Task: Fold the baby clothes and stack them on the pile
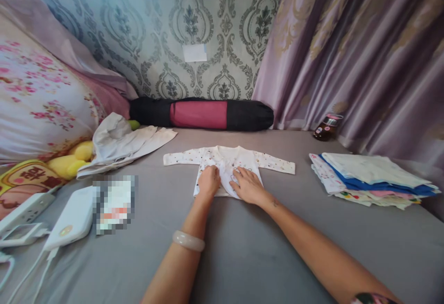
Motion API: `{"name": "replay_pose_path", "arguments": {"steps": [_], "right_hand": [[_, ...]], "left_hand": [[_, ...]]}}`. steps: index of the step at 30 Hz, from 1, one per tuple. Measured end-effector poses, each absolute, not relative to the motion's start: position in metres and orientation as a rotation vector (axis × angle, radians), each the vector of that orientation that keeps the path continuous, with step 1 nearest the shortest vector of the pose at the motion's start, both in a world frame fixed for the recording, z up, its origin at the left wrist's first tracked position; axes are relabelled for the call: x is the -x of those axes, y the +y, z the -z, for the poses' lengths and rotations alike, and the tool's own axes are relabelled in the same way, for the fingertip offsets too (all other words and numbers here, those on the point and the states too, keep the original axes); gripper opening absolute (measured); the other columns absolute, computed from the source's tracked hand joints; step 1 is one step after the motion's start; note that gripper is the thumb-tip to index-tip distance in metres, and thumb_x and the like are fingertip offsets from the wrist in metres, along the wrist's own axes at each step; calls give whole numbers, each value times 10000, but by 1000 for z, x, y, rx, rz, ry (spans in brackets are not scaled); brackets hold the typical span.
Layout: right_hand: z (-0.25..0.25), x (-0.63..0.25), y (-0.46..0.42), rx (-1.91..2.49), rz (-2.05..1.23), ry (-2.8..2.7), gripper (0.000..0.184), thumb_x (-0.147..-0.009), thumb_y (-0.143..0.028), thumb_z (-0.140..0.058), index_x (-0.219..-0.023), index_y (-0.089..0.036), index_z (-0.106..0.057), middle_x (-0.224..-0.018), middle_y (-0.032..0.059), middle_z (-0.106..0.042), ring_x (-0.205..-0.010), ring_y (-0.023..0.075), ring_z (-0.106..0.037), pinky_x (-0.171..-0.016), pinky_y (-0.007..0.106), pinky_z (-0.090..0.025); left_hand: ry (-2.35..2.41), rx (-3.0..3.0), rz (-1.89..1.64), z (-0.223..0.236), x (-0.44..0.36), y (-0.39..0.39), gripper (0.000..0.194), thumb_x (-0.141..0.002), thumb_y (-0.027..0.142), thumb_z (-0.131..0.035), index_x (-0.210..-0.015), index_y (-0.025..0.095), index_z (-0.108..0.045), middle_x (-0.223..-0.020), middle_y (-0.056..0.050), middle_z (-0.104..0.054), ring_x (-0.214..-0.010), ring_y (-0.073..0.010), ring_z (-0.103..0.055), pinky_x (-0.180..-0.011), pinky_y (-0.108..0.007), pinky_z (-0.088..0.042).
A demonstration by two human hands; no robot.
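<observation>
A small white baby top [229,158] with coloured dots lies spread on the grey sheet [243,248], both sleeves stretched out to the sides. Its lower part is folded up. My left hand [208,181] rests on the folded hem at the left, fingers curled down onto the cloth. My right hand [248,185] lies flat on the hem just right of it, fingers stretched forward. A pale bangle [188,240] sits on my left wrist.
A stack of folded clothes [371,179] lies at the right, a dark jar [327,127] behind it by the curtain. A black and red roll [201,114] lies along the wall. Crumpled white clothing [120,142], a floral pillow [38,96], yellow toys and white chargers [69,218] sit at the left.
</observation>
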State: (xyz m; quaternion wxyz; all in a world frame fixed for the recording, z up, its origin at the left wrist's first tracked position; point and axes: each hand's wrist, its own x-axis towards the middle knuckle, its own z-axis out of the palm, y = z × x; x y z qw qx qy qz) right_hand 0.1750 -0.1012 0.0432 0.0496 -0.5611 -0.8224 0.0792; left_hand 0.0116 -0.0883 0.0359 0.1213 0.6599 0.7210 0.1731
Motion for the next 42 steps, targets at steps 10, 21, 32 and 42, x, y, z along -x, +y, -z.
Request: {"name": "replay_pose_path", "arguments": {"steps": [10, 21, 32, 42], "right_hand": [[-81, -129, 4, 1960, -396, -2315, 298, -884, -216, -434, -985, -188, -712, -1019, 82, -711, -1016, 192, -604, -788, 246, -385], [-70, -104, 52, 2153, -649, -2366, 396, -662, -246, -665, -1034, -116, -700, -978, 139, -721, -858, 239, -674, -644, 267, -465], [-62, -114, 36, 2056, -139, -2398, 324, -794, -184, -496, -1036, -140, -707, -1017, 164, -711, -1059, 269, -626, -899, 370, -373], [-64, -106, 25, 1870, 6, -2464, 354, -913, -137, -349, -1099, -131, -650, -1161, 176, -647, -1152, 254, -544, -975, 367, -302]], "left_hand": [[2147, -2072, -650, -34, -6, -86, 307, -928, 178, -372, -1010, 168, -668, -1040, -116, -617, -1006, -251, -525, -905, -347, -396], [2106, -2072, -592, -27, 1, -75, 262, -872, 191, -450, -1081, 145, -602, -1185, -160, -564, -1127, -293, -488, -961, -435, -401], [2013, -2132, -388, -11, -9, -73, 524, -965, 334, -275, -1425, 98, -367, -1530, -171, -314, -1432, -327, -227, -1151, -503, -200], [1917, -2184, -321, -19, -7, -78, 583, -948, 495, -307, -1440, 193, -388, -1557, -149, -261, -1440, -363, -175, -1150, -551, -160]]}}
